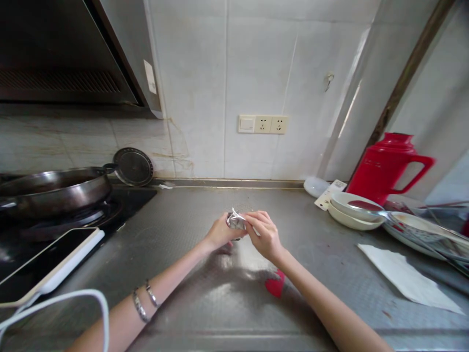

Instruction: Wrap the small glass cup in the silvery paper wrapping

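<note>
In the middle of the head view, above the steel counter (176,293), my left hand (219,231) is wrapped around a small silver foil packet (235,221). Its crumpled upper end sticks out of the grip, and the lower part is mostly hidden by the fingers. My right hand (266,234) is closed at the packet's right side, thumb and fingers pinching the foil edge. What the packet contains cannot be seen. A red heart shape (275,284) lies on the counter below my right wrist.
A steel pan (73,193) sits on the stove at left, with a phone (54,259) and white cable (88,292) nearer. At right are bowls (353,221), plates (410,242), a paper napkin (406,276) and a red thermos (381,168).
</note>
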Demonstrator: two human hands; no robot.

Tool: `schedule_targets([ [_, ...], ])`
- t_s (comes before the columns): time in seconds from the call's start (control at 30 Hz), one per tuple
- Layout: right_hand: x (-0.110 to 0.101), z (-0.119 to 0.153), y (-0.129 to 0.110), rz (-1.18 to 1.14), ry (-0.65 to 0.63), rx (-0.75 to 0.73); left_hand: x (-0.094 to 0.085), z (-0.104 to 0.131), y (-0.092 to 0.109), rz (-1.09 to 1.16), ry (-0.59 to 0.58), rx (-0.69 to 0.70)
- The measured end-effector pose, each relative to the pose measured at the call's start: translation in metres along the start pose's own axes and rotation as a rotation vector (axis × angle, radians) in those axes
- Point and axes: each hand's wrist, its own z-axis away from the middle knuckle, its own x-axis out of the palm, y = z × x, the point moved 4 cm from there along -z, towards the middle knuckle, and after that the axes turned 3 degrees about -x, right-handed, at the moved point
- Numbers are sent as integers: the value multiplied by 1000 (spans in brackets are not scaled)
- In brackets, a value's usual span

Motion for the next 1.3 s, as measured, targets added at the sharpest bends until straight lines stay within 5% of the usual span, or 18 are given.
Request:
schedule_targets([
  [0.57,-1,-3,-1,-22,36,55,-9,-3,0,33,92,-59],
  [0.83,-3,4,24,-63,183,522,-1,1,-5,-76,54,16],
  [1.1,25,10,31,-664,-67,842,7,5,3,-17,-19,162],
  [1.3,23,9,25,-770,-141,877,5,3,2,50,-16,95],
])
